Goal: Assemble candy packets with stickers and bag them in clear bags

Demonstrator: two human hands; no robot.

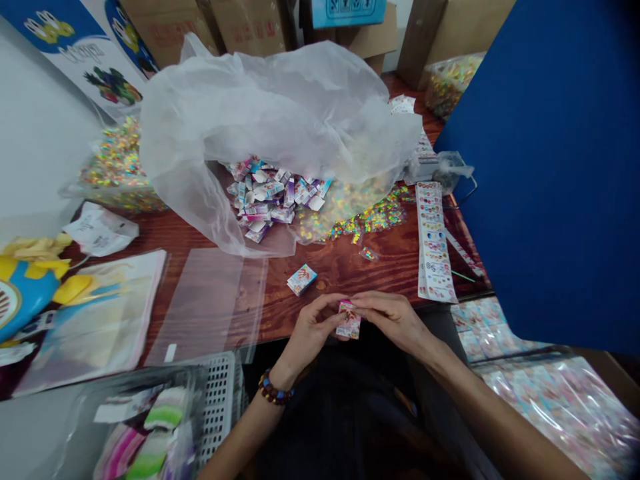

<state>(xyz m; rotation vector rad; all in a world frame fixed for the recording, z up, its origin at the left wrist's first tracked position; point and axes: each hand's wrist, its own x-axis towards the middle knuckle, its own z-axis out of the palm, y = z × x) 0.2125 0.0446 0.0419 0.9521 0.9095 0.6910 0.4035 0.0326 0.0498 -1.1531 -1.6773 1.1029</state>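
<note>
A small pink and white printed box [349, 325] is held upright just off the table's front edge. My left hand [316, 327] grips its left side, thumb across the front. At its top right corner, the fingers of my right hand [393, 319] are pinched on the upper edge. Lying on the table ahead of my left hand is a small light blue box [302, 279]. Farther back, a large white translucent plastic bag [280, 100] lies open, with many small boxes [273, 193] heaped in its mouth. Shiny gold packets [370, 220] spread beside them.
Clear plastic sleeves [200, 293] lie on the wooden table at left, above a white basket [220, 393]. Sticker sheets [434, 247] lie at right, near a large blue panel [560, 173]. Wrapped packs of boxes [555, 400] sit at lower right. Cartons [250, 27] line the back.
</note>
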